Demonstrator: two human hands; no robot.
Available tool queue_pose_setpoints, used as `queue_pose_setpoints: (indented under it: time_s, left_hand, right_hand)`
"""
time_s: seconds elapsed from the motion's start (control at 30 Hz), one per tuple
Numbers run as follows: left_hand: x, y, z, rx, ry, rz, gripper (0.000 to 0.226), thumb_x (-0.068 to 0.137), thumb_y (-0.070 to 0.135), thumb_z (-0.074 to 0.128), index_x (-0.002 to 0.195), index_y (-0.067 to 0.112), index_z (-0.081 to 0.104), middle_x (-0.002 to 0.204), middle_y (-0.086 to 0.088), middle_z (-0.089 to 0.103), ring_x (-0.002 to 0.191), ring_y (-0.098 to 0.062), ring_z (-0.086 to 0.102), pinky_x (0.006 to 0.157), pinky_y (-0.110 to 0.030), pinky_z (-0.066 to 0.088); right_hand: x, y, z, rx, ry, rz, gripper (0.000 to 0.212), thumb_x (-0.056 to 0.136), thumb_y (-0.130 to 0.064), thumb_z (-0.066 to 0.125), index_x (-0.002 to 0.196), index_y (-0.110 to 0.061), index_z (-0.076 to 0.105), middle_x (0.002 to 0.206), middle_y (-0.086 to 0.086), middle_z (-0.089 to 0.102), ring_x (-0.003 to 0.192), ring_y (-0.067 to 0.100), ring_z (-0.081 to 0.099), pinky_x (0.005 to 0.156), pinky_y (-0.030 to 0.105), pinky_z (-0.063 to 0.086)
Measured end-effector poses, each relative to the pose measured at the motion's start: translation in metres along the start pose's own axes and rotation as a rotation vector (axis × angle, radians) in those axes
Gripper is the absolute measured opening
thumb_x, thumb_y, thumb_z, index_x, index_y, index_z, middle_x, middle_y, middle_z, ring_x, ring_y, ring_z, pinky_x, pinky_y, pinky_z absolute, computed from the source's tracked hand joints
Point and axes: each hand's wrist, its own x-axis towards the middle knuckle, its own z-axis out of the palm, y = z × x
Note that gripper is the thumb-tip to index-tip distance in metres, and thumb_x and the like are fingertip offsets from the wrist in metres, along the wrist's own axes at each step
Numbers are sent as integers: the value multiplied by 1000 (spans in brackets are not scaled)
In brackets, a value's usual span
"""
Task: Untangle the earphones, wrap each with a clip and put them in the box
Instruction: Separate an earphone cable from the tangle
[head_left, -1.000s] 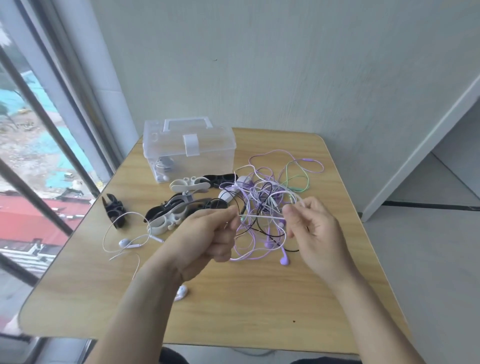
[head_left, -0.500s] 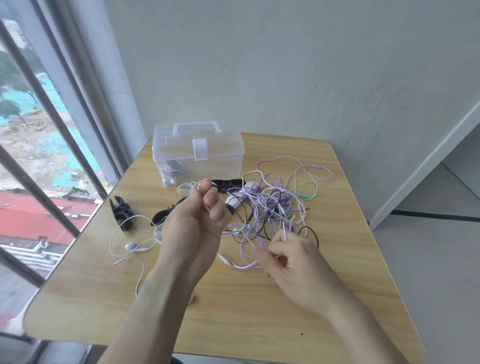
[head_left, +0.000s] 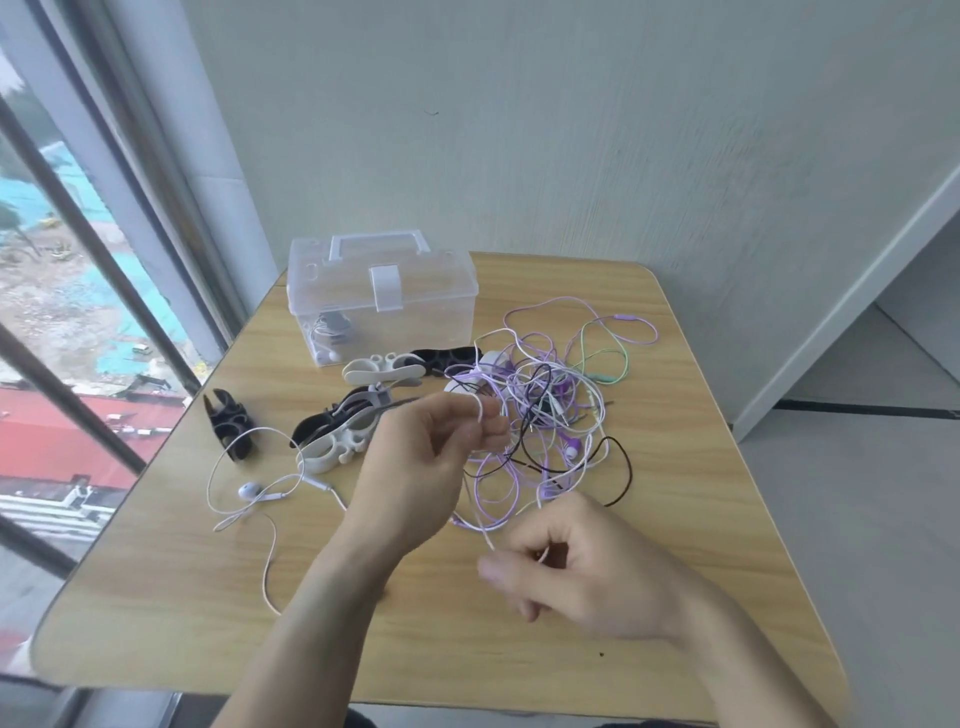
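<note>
Whereas half a second earlier the left hand (head_left: 415, 467) was raised with fingers spread upward, it is now seen curled, with a white cord (head_left: 480, 410) pinched at its fingertips just beside the tangle (head_left: 540, 415). The right hand (head_left: 582, 566) has been drawn nearer the body, blurred, its fingers curled round a pale cord end. No writing or brand can be read. The tangle, made of purple, white, black and green cords, lies on the surface (head_left: 156, 597) to the right of the box (head_left: 382, 306). The box is clear, latched shut, and one wrapped earphone is visible inside. Black and white clips (head_left: 343, 431) lie in front of the box, and a loose white earphone (head_left: 252, 491) lies left of the hands.
</note>
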Motion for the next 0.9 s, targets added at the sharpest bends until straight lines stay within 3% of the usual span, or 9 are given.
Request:
queue_pose_setpoints:
  time_s: [0.07,0.13,0.2,0.27,0.37,0.53,0.63,0.8,0.9]
  left_hand:
    - [-3,-1,-2,103,-193,-50,21,99,-8,45,96,1,64,89,1,77,72,-8,73,57,-13,49]
    - [-4,-3,-3,195,-436,-94,22,99,-4,44,92,3,63,77,8,72,60,-10,66,46,-22,42]
    - [-6,-2,-2,143,-663,-163,24,89,-1,44,87,9,65,75,1,67,62,-20,65,44,-24,38]
    - [-9,0,0,-8,-733,-241,28,76,-1,43,84,10,67,71,-8,60,54,-22,56,43,-23,31]
    - [-7,5,4,-282,-667,-271,26,79,-2,45,86,9,68,70,-7,53,48,-16,43,42,-18,22]
    - [-1,3,4,-512,-542,-265,23,94,13,46,108,1,60,75,-6,57,56,-16,48,44,-18,32]
    - [-4,6,7,-558,-479,-218,24,100,13,49,116,-2,58,80,-6,66,64,-17,60,49,-21,38]
    - [-2,10,8,-545,-162,-229,27,94,18,52,113,2,64,103,-13,75,89,-18,74,42,-17,37]
    - [-4,10,7,-343,-63,-156,22,100,17,53,104,2,68,96,-15,76,71,-10,74,42,-11,36]
  right_hand:
    - [-3,-3,-8,189,44,-40,43,93,-44,60,60,-15,63,61,13,62,51,26,54,49,35,41]
    - [-5,-4,-17,368,123,-52,43,95,-41,57,62,-14,62,55,13,57,42,20,49,44,27,32]
    - [-5,-3,-26,477,245,13,42,96,-44,53,64,-17,62,48,8,53,34,17,41,41,25,29]
    - [-3,2,-32,440,354,105,43,97,-49,54,67,-17,60,46,7,51,33,17,37,43,28,29]
    - [-2,9,-36,335,396,245,44,95,-50,48,75,-12,58,47,5,53,40,20,42,39,21,26]
    - [3,7,-28,318,346,306,45,103,-44,42,84,-7,57,50,7,56,34,16,44,35,19,28]
    - [6,4,-22,303,302,295,48,104,-47,40,87,-6,57,51,8,57,33,16,45,35,20,30]
    - [5,2,-10,112,56,306,44,106,-45,38,91,-14,65,47,4,55,30,14,35,37,21,28]
    - [4,-2,-3,35,-105,264,42,106,-44,41,94,-16,70,43,-6,42,32,10,34,36,21,31]
